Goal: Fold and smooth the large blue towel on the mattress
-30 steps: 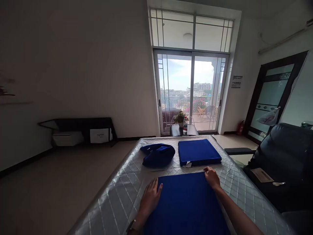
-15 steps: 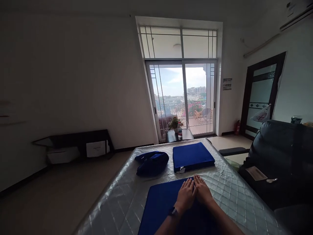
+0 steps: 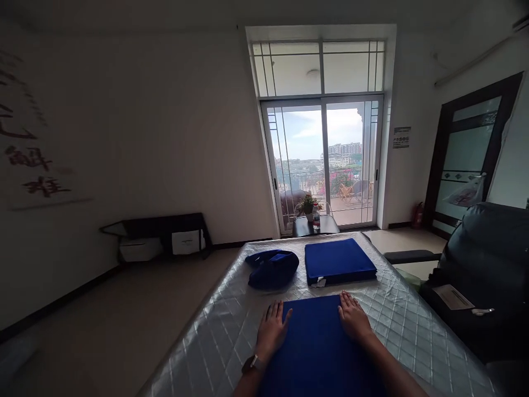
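Note:
A flat blue cloth panel [image 3: 316, 336] lies on the silver quilted mattress [image 3: 215, 331] close in front of me. My left hand [image 3: 273, 328] rests flat at its far left corner, thumb apart from the fingers. At the far right corner my right hand [image 3: 353, 314] lies flat with its fingers stretched forward. Beyond the panel sits a neat blue folded stack [image 3: 341, 260] with a small white tag at its front edge. Left of that stack is a loosely bundled blue cloth [image 3: 275, 270]. The near end of the panel runs out of view.
A black armchair [image 3: 491, 259] with papers on its seat stands along the mattress's right side. Past the far end is a small dark table [image 3: 326, 224] bearing a bottle and a potted plant. White boxes [image 3: 185, 242] sit on the floor by the left wall.
My left hand has moved left, away from the right hand, to the panel's far left corner. The right hand stays near the far right corner. The view has turned a little left.

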The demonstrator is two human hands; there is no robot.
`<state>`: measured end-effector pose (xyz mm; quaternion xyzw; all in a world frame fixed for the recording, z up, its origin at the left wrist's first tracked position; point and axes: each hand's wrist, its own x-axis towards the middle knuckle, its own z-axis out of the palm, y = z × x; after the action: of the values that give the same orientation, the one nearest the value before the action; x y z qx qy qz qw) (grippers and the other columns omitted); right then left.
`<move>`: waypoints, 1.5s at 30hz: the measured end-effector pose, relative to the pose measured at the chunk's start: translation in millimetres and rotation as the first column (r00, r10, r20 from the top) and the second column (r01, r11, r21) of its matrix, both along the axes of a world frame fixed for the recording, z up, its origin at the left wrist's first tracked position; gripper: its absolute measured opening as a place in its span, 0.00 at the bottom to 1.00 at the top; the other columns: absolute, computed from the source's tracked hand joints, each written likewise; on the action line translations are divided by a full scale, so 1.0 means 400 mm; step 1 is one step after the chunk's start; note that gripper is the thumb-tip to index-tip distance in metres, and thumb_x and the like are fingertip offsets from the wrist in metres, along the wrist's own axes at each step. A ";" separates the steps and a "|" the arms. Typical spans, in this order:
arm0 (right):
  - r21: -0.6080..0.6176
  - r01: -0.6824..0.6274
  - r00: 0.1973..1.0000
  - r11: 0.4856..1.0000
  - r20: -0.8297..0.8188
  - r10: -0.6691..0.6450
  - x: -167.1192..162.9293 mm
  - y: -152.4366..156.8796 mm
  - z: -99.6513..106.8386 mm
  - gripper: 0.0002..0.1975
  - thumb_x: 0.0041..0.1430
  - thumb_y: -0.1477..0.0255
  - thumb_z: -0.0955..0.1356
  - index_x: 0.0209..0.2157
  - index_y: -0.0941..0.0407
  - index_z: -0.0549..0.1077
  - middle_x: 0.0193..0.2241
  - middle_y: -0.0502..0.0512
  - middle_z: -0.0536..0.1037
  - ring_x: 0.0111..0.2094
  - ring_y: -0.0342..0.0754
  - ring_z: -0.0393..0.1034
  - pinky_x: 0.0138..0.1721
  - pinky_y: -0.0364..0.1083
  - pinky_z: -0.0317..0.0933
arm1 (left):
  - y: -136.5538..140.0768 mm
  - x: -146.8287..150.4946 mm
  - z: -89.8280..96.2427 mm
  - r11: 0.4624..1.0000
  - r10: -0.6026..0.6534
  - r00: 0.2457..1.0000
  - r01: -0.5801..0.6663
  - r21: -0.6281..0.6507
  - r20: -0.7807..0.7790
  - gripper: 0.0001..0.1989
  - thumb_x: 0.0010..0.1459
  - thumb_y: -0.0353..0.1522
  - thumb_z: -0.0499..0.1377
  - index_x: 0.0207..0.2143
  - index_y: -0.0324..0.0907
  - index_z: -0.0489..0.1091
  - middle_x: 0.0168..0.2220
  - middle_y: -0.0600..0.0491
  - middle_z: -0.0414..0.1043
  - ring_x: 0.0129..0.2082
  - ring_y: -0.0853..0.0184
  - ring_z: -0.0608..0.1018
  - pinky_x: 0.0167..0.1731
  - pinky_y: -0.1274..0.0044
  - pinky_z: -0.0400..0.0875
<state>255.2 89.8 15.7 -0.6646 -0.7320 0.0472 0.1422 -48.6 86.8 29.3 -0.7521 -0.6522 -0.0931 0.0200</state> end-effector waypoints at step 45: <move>0.016 0.015 0.996 1.000 0.085 -0.016 -0.018 -0.115 0.040 0.32 0.69 0.69 0.51 0.70 0.67 0.53 0.71 0.63 0.51 0.73 0.50 0.41 0.71 0.54 0.38 | -0.033 -0.054 -0.069 0.994 0.052 0.997 -0.057 0.093 0.052 0.41 0.70 0.52 0.36 0.69 0.29 0.55 0.71 0.35 0.53 0.71 0.54 0.59 0.67 0.61 0.58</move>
<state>248.0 43.7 31.6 -0.6707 -0.7324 0.0122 0.1162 -70.1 73.6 1.7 -0.7297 -0.6676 -0.1417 0.0420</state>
